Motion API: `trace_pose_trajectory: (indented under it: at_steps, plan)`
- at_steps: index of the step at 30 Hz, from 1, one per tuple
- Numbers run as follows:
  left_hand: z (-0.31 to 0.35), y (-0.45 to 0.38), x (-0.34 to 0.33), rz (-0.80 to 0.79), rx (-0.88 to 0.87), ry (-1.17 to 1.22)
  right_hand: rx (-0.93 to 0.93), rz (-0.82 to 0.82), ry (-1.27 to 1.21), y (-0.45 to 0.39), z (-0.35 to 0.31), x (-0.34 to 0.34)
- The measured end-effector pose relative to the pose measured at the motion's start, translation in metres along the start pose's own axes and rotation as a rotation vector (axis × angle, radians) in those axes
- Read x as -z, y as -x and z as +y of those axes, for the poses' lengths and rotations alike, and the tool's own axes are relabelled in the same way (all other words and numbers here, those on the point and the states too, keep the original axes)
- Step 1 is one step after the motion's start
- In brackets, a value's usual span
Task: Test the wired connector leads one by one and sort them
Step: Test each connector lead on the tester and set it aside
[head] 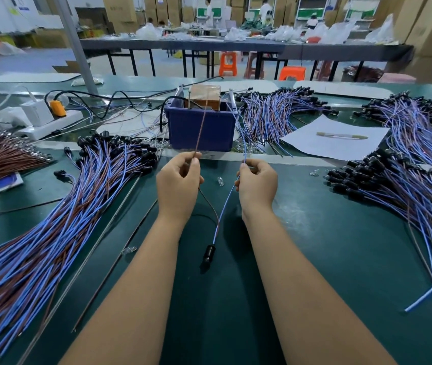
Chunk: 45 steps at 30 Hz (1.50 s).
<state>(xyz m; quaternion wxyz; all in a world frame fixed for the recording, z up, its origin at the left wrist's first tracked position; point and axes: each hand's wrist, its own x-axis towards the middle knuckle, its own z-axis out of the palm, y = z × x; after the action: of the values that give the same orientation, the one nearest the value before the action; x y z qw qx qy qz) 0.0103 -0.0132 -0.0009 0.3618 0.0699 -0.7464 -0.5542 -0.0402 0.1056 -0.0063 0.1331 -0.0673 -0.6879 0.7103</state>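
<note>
lead piles [59, 219] [407, 185] lie left and right on the table [301, 246]; bin [200, 127] sits behind, centre.

One view only, head-worn, wide-angle. It looks forward and down over the green table [315, 233] from the person's own seat. Both forearms run up from the bottom edge, the left hand [178, 180] and the right hand [255, 183] near centre frame (close to the lens). Straight edges bow toward the frame borders. The upper part takes in a far row of tables [236, 47] and stacked cardboard boxes [431, 35], well away.
</note>
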Motion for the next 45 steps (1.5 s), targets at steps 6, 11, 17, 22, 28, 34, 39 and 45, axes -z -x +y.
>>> trace_pose_trajectory:
  at_steps: [6,11,17,22,28,34,39,45]
  plan:
    - [-0.007,-0.005,0.006,0.091,0.097,-0.040,0.041,-0.042,0.105,0.001,0.003,-0.004]
    - [-0.013,-0.008,0.009,0.055,0.219,-0.122,0.060,-0.079,0.104,0.002,0.002,-0.001]
    - [-0.015,-0.008,0.009,0.012,0.227,-0.153,0.059,-0.107,0.096,0.004,0.001,0.002]
    - [-0.014,-0.007,0.007,-0.040,0.198,-0.148,0.067,-0.115,0.106,0.004,0.002,0.002]
    - [-0.016,-0.008,0.006,-0.036,0.206,-0.167,0.066,-0.117,0.112,0.004,0.001,0.002]
    - [-0.015,-0.008,0.007,-0.013,0.213,-0.167,0.066,-0.116,0.116,0.003,0.001,0.002]
    - [-0.014,-0.008,0.007,-0.002,0.212,-0.181,0.064,-0.122,0.118,0.004,0.002,0.002]
    - [-0.013,-0.007,0.007,-0.005,0.203,-0.191,0.071,-0.132,0.122,0.004,0.002,0.002]
